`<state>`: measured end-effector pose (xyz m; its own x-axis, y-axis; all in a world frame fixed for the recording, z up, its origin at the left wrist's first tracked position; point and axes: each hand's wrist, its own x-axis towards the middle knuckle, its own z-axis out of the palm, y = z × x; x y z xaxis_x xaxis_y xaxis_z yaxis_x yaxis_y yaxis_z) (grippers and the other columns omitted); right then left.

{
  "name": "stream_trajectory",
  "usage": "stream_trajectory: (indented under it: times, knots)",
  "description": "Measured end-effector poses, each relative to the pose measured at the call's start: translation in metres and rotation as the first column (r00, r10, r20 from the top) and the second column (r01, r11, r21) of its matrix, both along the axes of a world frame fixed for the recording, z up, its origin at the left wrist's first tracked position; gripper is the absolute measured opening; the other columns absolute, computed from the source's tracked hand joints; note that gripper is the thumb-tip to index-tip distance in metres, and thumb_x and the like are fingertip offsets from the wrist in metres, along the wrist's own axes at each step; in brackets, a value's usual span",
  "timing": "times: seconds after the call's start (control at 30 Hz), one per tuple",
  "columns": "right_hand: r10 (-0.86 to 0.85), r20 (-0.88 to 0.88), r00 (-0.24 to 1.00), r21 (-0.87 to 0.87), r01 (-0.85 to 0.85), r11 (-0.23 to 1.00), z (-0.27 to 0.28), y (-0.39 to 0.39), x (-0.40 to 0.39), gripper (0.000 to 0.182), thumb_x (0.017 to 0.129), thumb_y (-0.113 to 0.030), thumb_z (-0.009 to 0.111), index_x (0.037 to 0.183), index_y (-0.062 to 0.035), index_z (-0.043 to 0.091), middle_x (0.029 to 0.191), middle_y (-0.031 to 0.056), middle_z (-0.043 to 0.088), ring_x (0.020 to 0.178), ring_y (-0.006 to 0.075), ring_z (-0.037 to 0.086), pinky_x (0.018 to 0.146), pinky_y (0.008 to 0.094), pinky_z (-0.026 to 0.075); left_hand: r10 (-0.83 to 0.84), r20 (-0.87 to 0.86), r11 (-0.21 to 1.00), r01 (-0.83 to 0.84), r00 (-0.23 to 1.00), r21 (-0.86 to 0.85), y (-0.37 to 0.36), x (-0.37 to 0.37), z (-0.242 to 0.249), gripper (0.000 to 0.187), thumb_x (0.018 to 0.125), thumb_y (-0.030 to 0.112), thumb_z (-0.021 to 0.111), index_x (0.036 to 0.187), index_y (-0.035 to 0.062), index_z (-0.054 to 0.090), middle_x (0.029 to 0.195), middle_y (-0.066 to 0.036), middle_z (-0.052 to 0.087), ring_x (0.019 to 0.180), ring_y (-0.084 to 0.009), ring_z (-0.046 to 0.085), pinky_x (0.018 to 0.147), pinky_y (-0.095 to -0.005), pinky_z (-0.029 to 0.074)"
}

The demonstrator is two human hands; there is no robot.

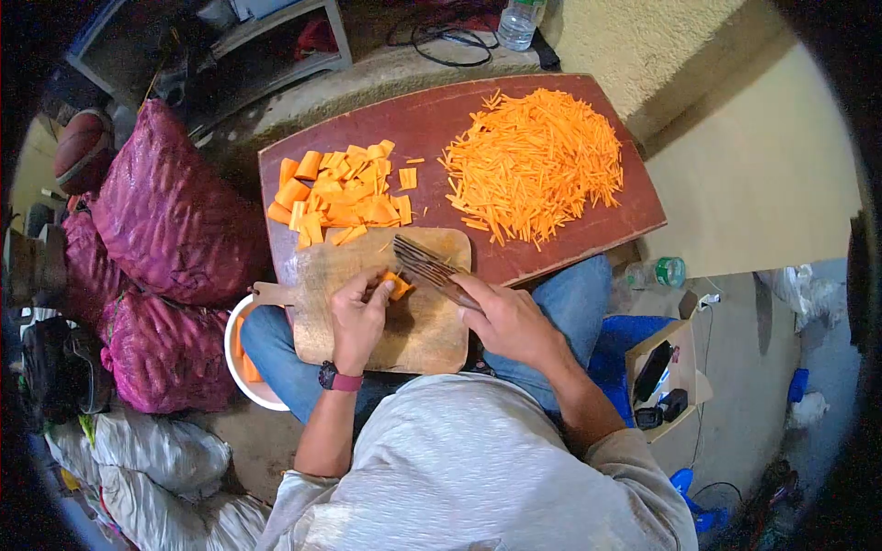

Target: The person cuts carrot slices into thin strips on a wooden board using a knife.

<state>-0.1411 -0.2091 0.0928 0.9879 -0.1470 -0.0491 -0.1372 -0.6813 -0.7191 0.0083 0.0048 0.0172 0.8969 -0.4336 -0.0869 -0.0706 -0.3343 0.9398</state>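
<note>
A wooden cutting board (pixel 423 344) lies at the near edge of a dark red table. My left hand (pixel 360 308) is closed on an orange carrot piece (pixel 397 286) above the board's middle. My right hand (pixel 505 317) grips a dark-bladed knife (pixel 427 264), its blade slanting up and left, just right of the carrot piece. Beyond the board, at the left, lie carrot chunks and slices (pixel 344 193). A large heap of thin carrot strips (pixel 537 165) covers the table's right part.
The red table (pixel 423 115) spans the view in front. Pink mesh sacks (pixel 170 211) stand at the left, near a white basin (pixel 236 363). At the right are an open box (pixel 691 390) and a plastic bottle (pixel 669 271). Another bottle (pixel 517 28) stands behind the table.
</note>
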Motion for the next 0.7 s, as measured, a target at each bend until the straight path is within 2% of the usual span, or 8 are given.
stream_trajectory:
  times: [0.1,0.2,0.3,0.33,0.37,0.53,0.6,0.7]
  knots:
    - [-0.037,-0.146,0.989,0.069,0.047,0.996,0.003,0.000,-0.004,0.053,0.102,-0.017,0.067,0.151,-0.0016,0.055,0.119,0.0312,0.074,0.109,0.0503,0.073,0.092,0.0553,0.058,-0.051,-0.027,0.985,0.046,0.998,-0.164,-0.010,0.003,-0.005,0.027,0.099,0.002,0.077,0.126,-0.0042,0.077,0.102,-0.011,0.080,0.092,-0.0154,0.076,0.081,-0.0280,0.059]
    - [-0.034,-0.069,0.997,0.199,0.047,0.979,-0.007,0.004,-0.007,0.051,0.105,-0.018,0.064,0.152,-0.0022,0.053,0.118,0.0339,0.072,0.113,0.0526,0.070,0.093,0.0583,0.056,-0.233,0.505,0.963,0.126,0.831,0.238,-0.012,0.006,-0.011,0.036,0.091,0.004,0.083,0.125,-0.0004,0.076,0.108,-0.015,0.073,0.101,-0.0327,0.069,0.091,-0.0438,0.054]
    - [-0.008,-0.077,0.997,0.226,0.025,0.974,-0.006,0.008,-0.008,0.047,0.107,-0.020,0.062,0.150,-0.0009,0.055,0.120,0.0344,0.072,0.114,0.0523,0.070,0.093,0.0579,0.056,-0.109,0.509,0.992,0.059,0.854,0.113,-0.016,-0.007,-0.011,0.035,0.087,0.007,0.085,0.120,0.0014,0.076,0.114,-0.018,0.068,0.107,-0.0411,0.061,0.093,-0.0501,0.047]
    - [-0.016,-0.063,0.998,0.232,0.030,0.972,-0.003,0.008,-0.008,0.048,0.109,-0.020,0.062,0.151,0.0007,0.055,0.123,0.0331,0.072,0.115,0.0492,0.072,0.095,0.0534,0.057,-0.103,0.505,0.992,0.049,0.857,0.120,-0.015,-0.008,-0.014,0.035,0.087,0.007,0.085,0.120,0.0014,0.076,0.114,-0.018,0.068,0.107,-0.0411,0.061,0.093,-0.0501,0.047]
    - [-0.015,-0.046,0.999,0.241,0.026,0.970,-0.002,0.009,-0.006,0.048,0.110,-0.021,0.062,0.152,0.0024,0.055,0.125,0.0318,0.073,0.116,0.0460,0.073,0.096,0.0490,0.057,-0.159,0.536,0.984,0.092,0.829,0.151,-0.014,-0.005,-0.018,0.033,0.086,0.008,0.085,0.117,0.0013,0.076,0.115,-0.018,0.067,0.107,-0.0403,0.061,0.093,-0.0497,0.047]
    - [-0.032,0.002,0.999,0.322,0.029,0.946,-0.017,0.010,-0.005,0.050,0.111,-0.022,0.061,0.153,0.0031,0.053,0.126,0.0327,0.072,0.117,0.0468,0.073,0.099,0.0489,0.057,-0.262,0.599,0.962,0.154,0.756,0.227,-0.009,0.000,-0.008,0.032,0.084,0.010,0.089,0.112,0.0003,0.076,0.120,-0.019,0.068,0.108,-0.0406,0.065,0.096,-0.0484,0.050]
    - [-0.067,-0.058,0.996,0.352,0.084,0.932,-0.013,0.010,-0.004,0.046,0.111,-0.016,0.060,0.152,0.0061,0.054,0.128,0.0257,0.074,0.119,0.0313,0.073,0.103,0.0402,0.054,-0.249,0.588,0.966,0.150,0.770,0.212,-0.007,-0.001,-0.008,0.032,0.084,0.010,0.089,0.112,-0.0001,0.076,0.120,-0.019,0.068,0.109,-0.0408,0.065,0.097,-0.0482,0.051]
    - [-0.067,-0.054,0.996,0.364,0.082,0.928,-0.011,0.009,-0.003,0.046,0.111,-0.015,0.061,0.151,0.0062,0.055,0.128,0.0249,0.074,0.116,0.0291,0.073,0.102,0.0394,0.054,-0.174,0.554,0.984,0.127,0.814,0.123,-0.008,0.000,-0.008,0.031,0.085,0.010,0.088,0.112,-0.0007,0.076,0.119,-0.020,0.068,0.110,-0.0411,0.065,0.097,-0.0484,0.052]
